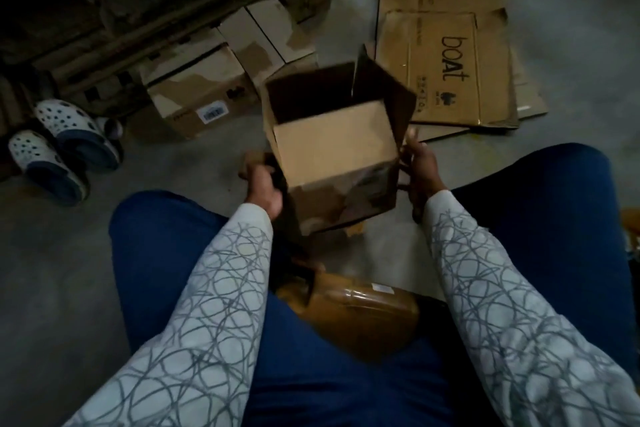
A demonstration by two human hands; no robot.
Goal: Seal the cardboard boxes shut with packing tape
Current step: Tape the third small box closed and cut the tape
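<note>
— So, how does the box [336,149] look?
— Plain brown, tilted, top flaps standing open, inside dark, torn patches low on its near face.
— Where is it?
— Held above the floor [69,270], between the knees [166,229]. Left grip [261,184] curls round its left side, right grip [420,170] clasps the right.

A pair of white clogs [69,128] sits on grey floor [52,270].
</note>
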